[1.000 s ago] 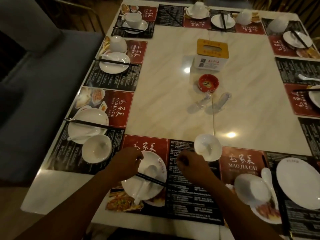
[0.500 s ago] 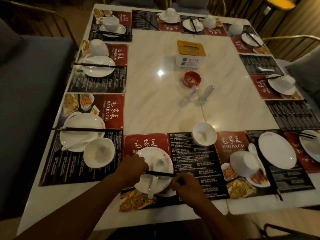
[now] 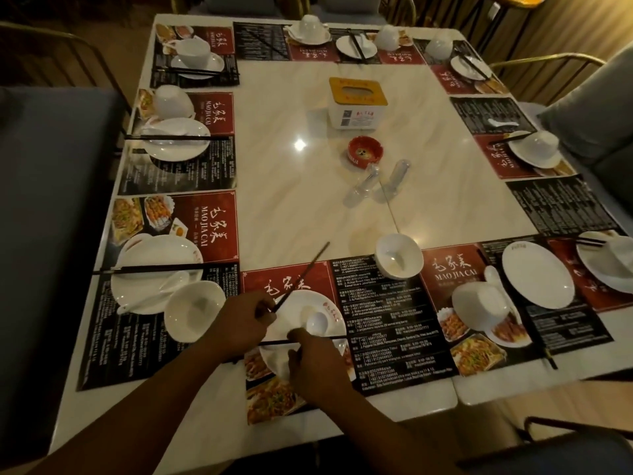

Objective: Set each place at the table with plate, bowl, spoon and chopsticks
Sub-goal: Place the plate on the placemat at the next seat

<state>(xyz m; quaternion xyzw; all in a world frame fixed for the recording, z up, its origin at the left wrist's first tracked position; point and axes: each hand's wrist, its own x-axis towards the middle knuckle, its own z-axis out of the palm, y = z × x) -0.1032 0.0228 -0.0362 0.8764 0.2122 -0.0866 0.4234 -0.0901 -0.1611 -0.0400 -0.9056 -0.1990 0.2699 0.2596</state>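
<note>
At the bottom centre of the frame, the chopsticks are being split apart over the plate [image 3: 308,313]. Half a second ago both sticks were lying together across it; now one chopstick [image 3: 303,277] is being held up at a slant by the left hand [image 3: 236,323], closed around its lower end, with the tip pointing toward the middle of the table [image 3: 291,186]. The other chopstick [image 3: 310,341] is being kept flat across the near part of the plate, pinched by the fingers of the right hand [image 3: 315,365]. The spoon [image 3: 317,322] is lying in the plate between the two hands. The bowl [image 3: 399,255] for this place is standing just beyond the mat, to the upper right of the plate. The pair is probably being straightened, so this place is judged nearly set. The place at lower right is still being left untidy.
</note>
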